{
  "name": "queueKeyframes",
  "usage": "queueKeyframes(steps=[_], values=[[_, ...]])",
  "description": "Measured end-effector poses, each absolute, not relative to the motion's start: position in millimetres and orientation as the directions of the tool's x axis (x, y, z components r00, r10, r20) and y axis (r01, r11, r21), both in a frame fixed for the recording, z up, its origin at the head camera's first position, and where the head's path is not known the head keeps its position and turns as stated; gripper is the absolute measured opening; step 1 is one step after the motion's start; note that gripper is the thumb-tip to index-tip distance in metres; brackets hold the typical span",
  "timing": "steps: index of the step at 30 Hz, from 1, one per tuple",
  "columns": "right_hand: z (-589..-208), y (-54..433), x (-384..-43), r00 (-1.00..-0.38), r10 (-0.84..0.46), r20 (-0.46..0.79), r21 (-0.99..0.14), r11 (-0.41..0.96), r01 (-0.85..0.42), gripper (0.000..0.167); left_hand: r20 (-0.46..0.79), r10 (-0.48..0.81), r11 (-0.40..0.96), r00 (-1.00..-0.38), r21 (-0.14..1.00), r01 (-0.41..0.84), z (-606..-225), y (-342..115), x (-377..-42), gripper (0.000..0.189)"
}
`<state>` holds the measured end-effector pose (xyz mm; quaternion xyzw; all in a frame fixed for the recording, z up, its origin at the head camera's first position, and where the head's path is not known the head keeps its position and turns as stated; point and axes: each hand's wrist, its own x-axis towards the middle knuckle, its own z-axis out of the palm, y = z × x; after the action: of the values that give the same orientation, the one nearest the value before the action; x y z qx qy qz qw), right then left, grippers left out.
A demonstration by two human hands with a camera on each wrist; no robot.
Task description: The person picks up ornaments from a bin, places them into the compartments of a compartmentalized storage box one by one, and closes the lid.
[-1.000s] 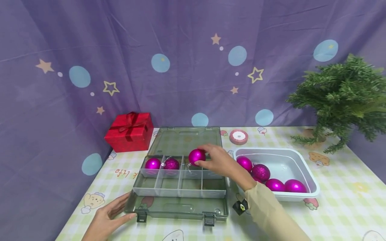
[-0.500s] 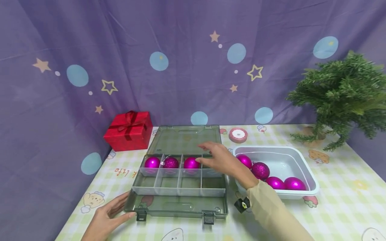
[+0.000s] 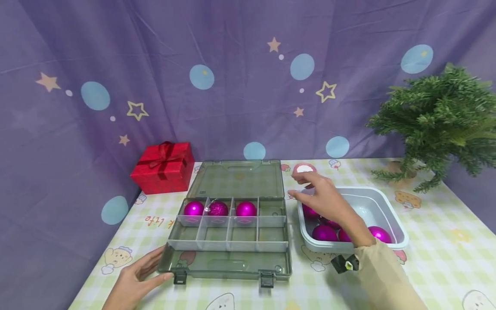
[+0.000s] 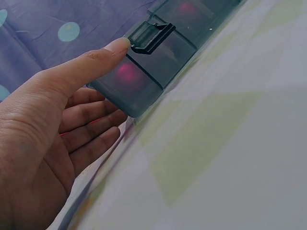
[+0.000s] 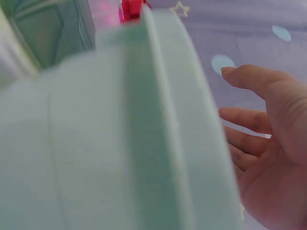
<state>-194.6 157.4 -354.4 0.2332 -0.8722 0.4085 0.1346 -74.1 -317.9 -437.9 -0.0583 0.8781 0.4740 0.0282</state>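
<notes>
A translucent grey-green divided storage box [image 3: 217, 262] lies with its lid folded back in the head view. Its back row holds a shiny magenta Christmas ball [image 3: 193, 209] at left, then a glittery one [image 3: 218, 209] and another shiny ball [image 3: 246, 209]. My left hand [image 3: 135, 275] rests at the front left corner, thumb on the front beside a black latch [image 4: 152, 37], fingers relaxed along the side. My right hand [image 3: 321, 196] hovers over the left side of a pale plastic tub [image 3: 401, 228], fingers parted and holding nothing. Several magenta balls [image 3: 324, 233] lie in the tub, partly hidden by my forearm.
A red gift box [image 3: 162, 168] with a bow stands back left. Behind my right hand sits a pink ribbon roll [image 3: 304, 168]. An artificial fir tree [image 3: 438, 125] rises at the right. A purple curtain [image 3: 232, 112] hangs behind the checked tablecloth [image 3: 438, 267].
My right hand has released a shiny ball into the third compartment of the back row, then moved right over the tub. My left hand has stayed at the box's corner.
</notes>
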Motion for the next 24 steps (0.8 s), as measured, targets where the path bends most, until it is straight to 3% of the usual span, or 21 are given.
queueKeyframes(steps=[8, 24], values=[[-356.8, 189.1, -187.2, -0.878, -0.248, 0.410, -0.634, 0.614, -0.470, 0.035, -0.087, -0.070, 0.539, -0.994, 0.835, -0.111, -438.2, -318.0, -74.4, 0.079], [-369.0, 228.2, -172.2, -0.940, -0.232, 0.252, -0.633, 0.695, -0.341, 0.043, -0.093, -0.066, 0.543, -0.993, 0.832, -0.114, -436.3, -317.6, -73.3, 0.078]])
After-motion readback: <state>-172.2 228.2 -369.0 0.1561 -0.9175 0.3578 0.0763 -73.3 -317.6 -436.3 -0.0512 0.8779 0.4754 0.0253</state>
